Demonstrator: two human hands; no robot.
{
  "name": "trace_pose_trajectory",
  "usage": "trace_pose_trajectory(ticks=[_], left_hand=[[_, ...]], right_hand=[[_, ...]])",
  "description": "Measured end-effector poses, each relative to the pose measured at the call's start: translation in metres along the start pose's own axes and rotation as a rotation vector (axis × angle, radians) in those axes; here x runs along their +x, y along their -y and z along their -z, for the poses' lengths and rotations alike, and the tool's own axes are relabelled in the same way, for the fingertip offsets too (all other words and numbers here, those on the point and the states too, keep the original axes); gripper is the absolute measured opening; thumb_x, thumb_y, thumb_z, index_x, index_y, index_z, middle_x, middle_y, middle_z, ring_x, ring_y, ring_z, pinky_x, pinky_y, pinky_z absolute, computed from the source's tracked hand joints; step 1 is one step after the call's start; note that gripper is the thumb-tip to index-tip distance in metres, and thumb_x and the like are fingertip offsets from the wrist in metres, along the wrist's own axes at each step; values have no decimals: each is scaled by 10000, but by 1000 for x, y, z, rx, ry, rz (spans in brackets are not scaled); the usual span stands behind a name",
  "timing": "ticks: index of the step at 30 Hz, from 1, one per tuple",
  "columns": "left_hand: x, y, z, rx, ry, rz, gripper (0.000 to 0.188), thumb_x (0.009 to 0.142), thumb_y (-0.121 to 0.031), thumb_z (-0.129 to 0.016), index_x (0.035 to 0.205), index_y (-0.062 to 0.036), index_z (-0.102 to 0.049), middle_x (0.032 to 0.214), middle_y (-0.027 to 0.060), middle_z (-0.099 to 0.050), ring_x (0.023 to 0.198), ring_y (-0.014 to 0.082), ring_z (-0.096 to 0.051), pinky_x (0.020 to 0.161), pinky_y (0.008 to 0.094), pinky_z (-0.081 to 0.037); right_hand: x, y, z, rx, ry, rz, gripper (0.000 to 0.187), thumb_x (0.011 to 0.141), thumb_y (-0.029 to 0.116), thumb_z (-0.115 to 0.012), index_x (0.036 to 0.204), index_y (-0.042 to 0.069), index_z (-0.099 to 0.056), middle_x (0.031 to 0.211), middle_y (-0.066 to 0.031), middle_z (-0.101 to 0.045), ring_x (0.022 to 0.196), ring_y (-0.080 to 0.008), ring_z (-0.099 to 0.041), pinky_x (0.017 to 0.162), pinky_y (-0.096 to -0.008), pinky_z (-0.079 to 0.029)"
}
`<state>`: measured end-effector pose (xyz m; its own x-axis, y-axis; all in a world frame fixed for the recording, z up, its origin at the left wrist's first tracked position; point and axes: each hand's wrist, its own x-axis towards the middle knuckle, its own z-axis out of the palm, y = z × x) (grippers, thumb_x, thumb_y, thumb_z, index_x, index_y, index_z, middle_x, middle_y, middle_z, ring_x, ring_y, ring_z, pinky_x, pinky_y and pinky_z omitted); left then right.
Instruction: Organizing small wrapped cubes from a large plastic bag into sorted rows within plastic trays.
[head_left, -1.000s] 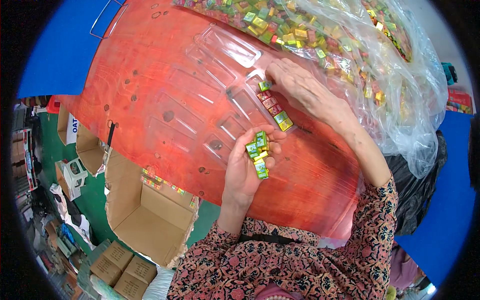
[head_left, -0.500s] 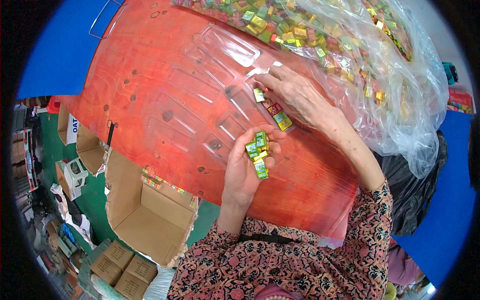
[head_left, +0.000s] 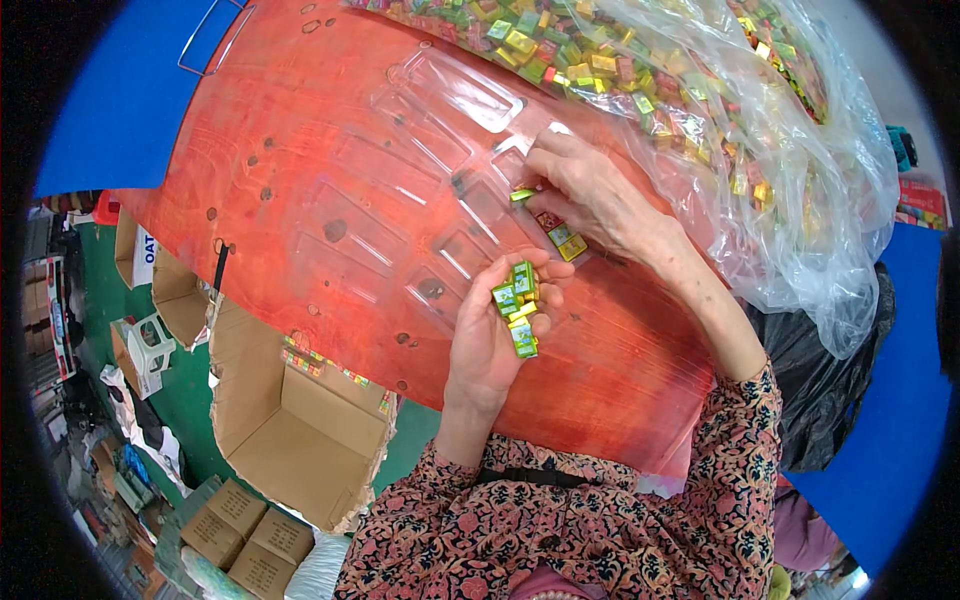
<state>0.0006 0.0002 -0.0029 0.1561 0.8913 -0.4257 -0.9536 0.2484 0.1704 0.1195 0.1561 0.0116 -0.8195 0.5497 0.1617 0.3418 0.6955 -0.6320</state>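
My left hand is palm up, fingers curled around several small green-and-yellow boxes. Just beyond it, my right hand pinches one small green box, tilted so that mostly a narrow side shows. That box is over the right side of a clear plastic tray with long moulded compartments. Under the right fingers, a short row of small red and yellow boxes sits in the tray's right-hand compartment. My right hand hides part of that row.
The tray rests on a red tabletop. A large clear plastic bag of small coloured boxes covers the far right. An open cardboard carton stands below the left edge, and a black plastic bag is at the right.
The small box in my right fingers has turned from showing its broad face to nearly edge-on. My right hand has shifted slightly and covers more of the row. The left hand stays still.
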Motion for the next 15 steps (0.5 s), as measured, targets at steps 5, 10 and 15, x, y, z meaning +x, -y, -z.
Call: trace_pose_trajectory(ticks=[5,10,15], left_hand=[[-2,-2,-2,36,-9,-15,363,957,-267,-375,1096,22,-547,1047,218,-602,767,177,-620,531,228,-486],[-1,1,-3,27,-11,-4,372,957,-274,-375,1101,20,-551,1044,204,-607,762,170,-616,528,222,-473],[-1,0,-5,75,-21,-3,390,959,-281,-369,1180,13,-500,1063,193,-602,771,154,-613,531,219,-474]], right_hand=[[-1,3,9,70,78,-279,190,761,32,-627,931,-6,-551,811,-147,-562,801,-304,-574,694,-395,-458],[-10,2,0,-112,-72,-96,232,760,-1,-584,992,18,-592,869,-152,-535,834,-298,-548,710,-374,-450],[-14,18,4,-307,-48,-1,316,674,8,-583,984,50,-623,869,-124,-482,854,-279,-505,752,-365,-434]])
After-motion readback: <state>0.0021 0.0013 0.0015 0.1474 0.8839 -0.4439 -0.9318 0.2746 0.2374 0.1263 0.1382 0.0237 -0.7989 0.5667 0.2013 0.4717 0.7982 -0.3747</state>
